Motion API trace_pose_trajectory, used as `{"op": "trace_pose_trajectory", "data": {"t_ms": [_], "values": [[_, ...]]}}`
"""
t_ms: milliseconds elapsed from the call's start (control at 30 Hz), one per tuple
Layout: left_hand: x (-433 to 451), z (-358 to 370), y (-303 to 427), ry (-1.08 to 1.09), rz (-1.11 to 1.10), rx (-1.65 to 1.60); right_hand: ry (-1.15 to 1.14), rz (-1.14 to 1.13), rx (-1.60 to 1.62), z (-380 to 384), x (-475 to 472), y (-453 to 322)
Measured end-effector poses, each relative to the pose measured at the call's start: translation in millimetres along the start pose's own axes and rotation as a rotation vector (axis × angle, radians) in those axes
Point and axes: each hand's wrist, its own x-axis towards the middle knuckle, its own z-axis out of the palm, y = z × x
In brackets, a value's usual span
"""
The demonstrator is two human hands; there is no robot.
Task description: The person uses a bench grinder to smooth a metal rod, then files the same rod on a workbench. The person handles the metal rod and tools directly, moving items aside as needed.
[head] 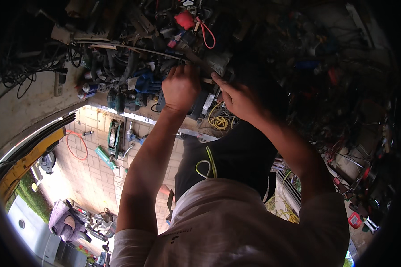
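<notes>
My left hand (182,87) is curled into a fist, knuckles away from me, over a crowded work surface. Whatever its fingers close around is hidden. A dark flat strip (200,61) slants just beyond it. The index fingertip of my right hand (240,100) lies at or very near the lower end of that strip; its other fingers are bent, and shadow hides what they may hold. Between the hands shows a short pale piece (207,80). Blue work gloves (148,83) lie left of my left hand, and a coil of yellow cord (218,120) lies below the right.
A red round object (184,20) with a red loop sits farther back. Spray cans (89,87) and dark power tools (118,100) stand at the left. On the paved floor are a green floor jack (114,138), an orange hose (76,145) and a miter saw (103,222).
</notes>
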Motion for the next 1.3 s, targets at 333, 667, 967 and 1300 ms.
{"op": "trace_pose_trajectory", "data": {"t_ms": [333, 667, 967, 1300], "values": [[-1.5, 0.7, -2.0, -0.007, -0.008, -0.001, -0.042, -0.002, -0.119, -6.5, -0.4, -6.4], [1.2, -0.7, 2.1, -0.009, -0.027, -0.044, 0.101, -0.004, -0.144, 16.6, -14.5, -1.0], [-1.6, 2.5, 3.2, -0.033, -0.079, -0.014, 0.022, 0.104, -0.093, 5.5, -33.3, 6.7], [-1.5, 1.4, 3.0, -0.02, -0.068, -0.038, 0.106, 0.124, -0.013, -17.3, -46.5, 7.3]]}}
